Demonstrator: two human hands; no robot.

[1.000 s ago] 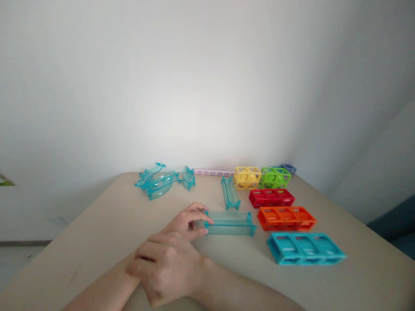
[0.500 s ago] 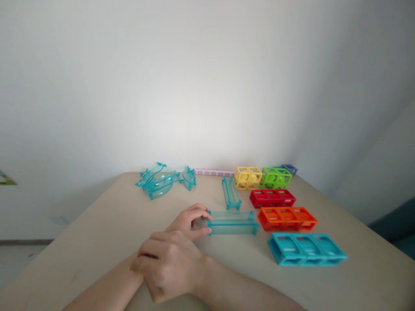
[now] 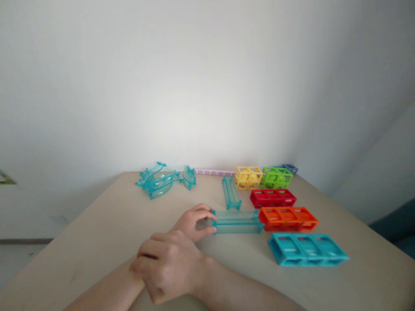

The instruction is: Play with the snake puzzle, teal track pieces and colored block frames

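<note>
My left hand (image 3: 195, 222) pinches the left end of a clear teal plastic track piece (image 3: 238, 227) between thumb and fingers. That straight piece lies crosswise on the table, its right end right up against the orange three-window block (image 3: 287, 218); whether they touch is hard to tell. Across my left forearm rests my right hand (image 3: 170, 263), curled into a loose fist with no object visible in it. Closest to the held piece on the far side is another straight teal track piece (image 3: 231, 194), pointing away from me. A turquoise three-window block (image 3: 308, 249) sits nearer, to the right.
Curved teal track pieces (image 3: 162, 183) are heaped at the back left. Along the right stand a red block (image 3: 272, 198), a yellow openwork block (image 3: 248, 178), a green one (image 3: 276, 178) and a dark blue piece (image 3: 291, 169). A lilac strip (image 3: 214, 172) lies by the wall.
My left hand has slid the teal track piece a short way to the right, bringing its end up to the orange block. My right fist stays on the left forearm.
</note>
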